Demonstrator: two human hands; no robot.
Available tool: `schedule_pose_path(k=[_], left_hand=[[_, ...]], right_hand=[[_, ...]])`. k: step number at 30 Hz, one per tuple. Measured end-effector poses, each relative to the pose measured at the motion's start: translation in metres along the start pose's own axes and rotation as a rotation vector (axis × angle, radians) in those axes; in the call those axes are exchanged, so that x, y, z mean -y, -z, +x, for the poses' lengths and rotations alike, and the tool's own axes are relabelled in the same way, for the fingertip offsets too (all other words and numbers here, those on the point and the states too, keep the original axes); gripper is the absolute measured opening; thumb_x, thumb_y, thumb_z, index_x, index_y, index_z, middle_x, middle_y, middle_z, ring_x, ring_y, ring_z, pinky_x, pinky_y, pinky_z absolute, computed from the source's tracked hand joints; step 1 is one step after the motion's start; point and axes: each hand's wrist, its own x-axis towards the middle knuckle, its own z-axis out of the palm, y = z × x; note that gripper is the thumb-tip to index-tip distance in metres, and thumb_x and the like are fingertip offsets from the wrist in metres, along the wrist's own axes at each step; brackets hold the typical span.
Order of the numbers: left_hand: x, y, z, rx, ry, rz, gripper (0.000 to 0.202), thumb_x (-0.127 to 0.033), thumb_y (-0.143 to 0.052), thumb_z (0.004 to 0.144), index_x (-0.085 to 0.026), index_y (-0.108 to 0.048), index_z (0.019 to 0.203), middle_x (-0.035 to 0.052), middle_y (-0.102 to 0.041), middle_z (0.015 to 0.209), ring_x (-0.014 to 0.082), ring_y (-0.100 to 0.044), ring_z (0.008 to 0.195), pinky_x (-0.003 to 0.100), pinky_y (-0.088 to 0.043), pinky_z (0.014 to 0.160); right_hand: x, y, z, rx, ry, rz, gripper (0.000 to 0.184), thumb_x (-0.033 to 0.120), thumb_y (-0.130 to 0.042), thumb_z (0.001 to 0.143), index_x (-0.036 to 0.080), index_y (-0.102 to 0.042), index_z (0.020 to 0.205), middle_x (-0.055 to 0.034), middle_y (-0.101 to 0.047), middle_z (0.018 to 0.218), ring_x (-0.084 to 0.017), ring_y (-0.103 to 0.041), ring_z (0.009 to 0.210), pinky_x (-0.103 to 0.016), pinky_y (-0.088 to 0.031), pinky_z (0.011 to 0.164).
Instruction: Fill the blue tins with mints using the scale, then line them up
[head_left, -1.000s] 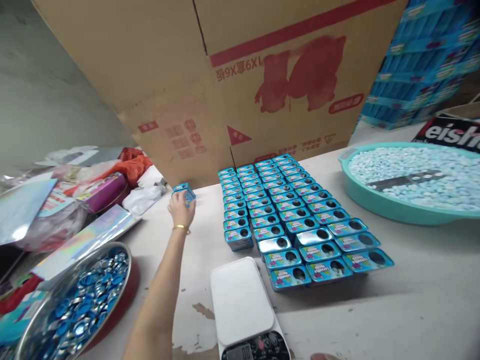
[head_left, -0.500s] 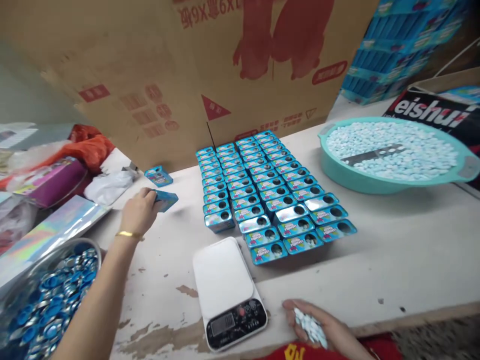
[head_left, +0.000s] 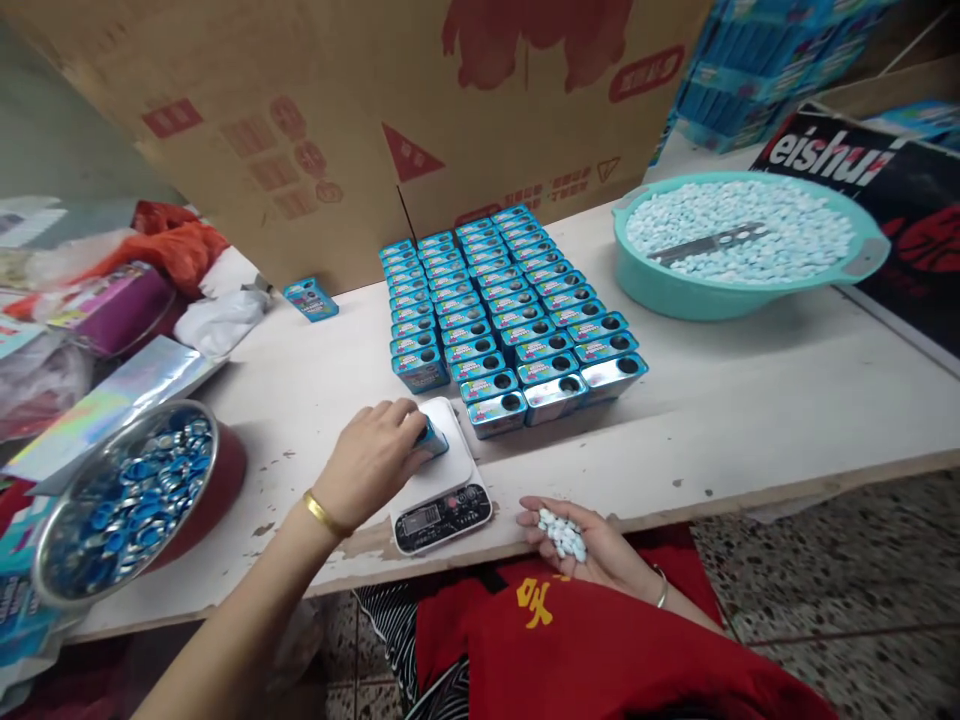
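Note:
My left hand is closed round a small blue tin and rests it on the white digital scale near the table's front edge. My right hand lies palm up at the table edge, cupped under a small heap of pale blue tablets. Just behind the scale, several rows of open blue tins stand packed together. One more blue tin sits alone to the left by the cardboard box.
A teal basin of pale blue tablets with a metal scoop stands at the right. At the left edge a metal bowl holds blue lids. A big cardboard box fills the back. Bags and foil sheets lie at the far left.
My left hand left one tin by the box, took up another and brought it back onto the scale. My right hand came into view holding tablets. The camera tilted down.

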Motion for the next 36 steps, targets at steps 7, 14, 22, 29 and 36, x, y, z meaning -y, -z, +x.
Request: schedule_pose_path(k=[7,14,22,29,36], left_hand=[[-0.099,-0.030,-0.022,-0.022,-0.158,-0.415,0.019,-0.028,-0.045,0.093,-0.016,-0.053,0.106,0.0070,-0.058,0.094,0.0173,-0.055,0.082,0.029,-0.048,0.070],[-0.151,-0.086,-0.024,-0.032,-0.076,-0.422,0.015,-0.021,-0.041,0.092,-0.016,-0.054,0.095,0.0097,-0.055,0.093,0.0200,-0.054,0.083,0.033,-0.049,0.071],[-0.149,-0.086,-0.022,-0.057,-0.086,-0.416,0.011,-0.017,-0.047,0.085,-0.016,-0.054,0.093,0.0091,-0.054,0.096,0.0175,-0.052,0.075,0.030,-0.047,0.063],[-0.142,-0.089,-0.022,-0.118,-0.070,-0.491,0.010,-0.017,-0.043,0.087,-0.016,-0.053,0.085,0.0099,-0.055,0.095,0.0183,-0.053,0.080,0.032,-0.049,0.068],[-0.124,-0.077,-0.026,-0.235,-0.136,-0.469,0.015,-0.016,-0.041,0.091,-0.016,-0.056,0.095,0.0086,-0.059,0.096,0.0163,-0.055,0.080,0.029,-0.049,0.069]], right_hand=[[-0.003,-0.010,-0.007,0.018,0.033,0.143,0.024,0.019,-0.044,0.093,0.008,-0.063,0.103,-0.0113,-0.073,0.087,-0.017,-0.071,0.075,-0.027,-0.057,0.070],[-0.007,-0.006,-0.003,0.026,0.057,0.048,0.025,0.022,-0.052,0.088,0.014,-0.064,0.108,-0.0083,-0.072,0.103,-0.021,-0.069,0.095,-0.032,-0.057,0.076],[-0.012,-0.018,-0.006,0.032,-0.061,0.039,0.035,0.025,-0.047,0.088,0.010,-0.060,0.117,-0.0105,-0.071,0.104,-0.023,-0.067,0.098,-0.035,-0.055,0.083],[-0.010,-0.028,-0.006,0.068,-0.068,0.051,0.033,0.026,-0.048,0.088,0.011,-0.060,0.114,-0.0104,-0.071,0.105,-0.023,-0.066,0.101,-0.035,-0.055,0.084],[-0.011,-0.030,0.004,0.011,-0.009,0.131,0.014,0.018,-0.050,0.087,0.014,-0.063,0.092,-0.0075,-0.073,0.089,-0.019,-0.070,0.087,-0.031,-0.058,0.078]])
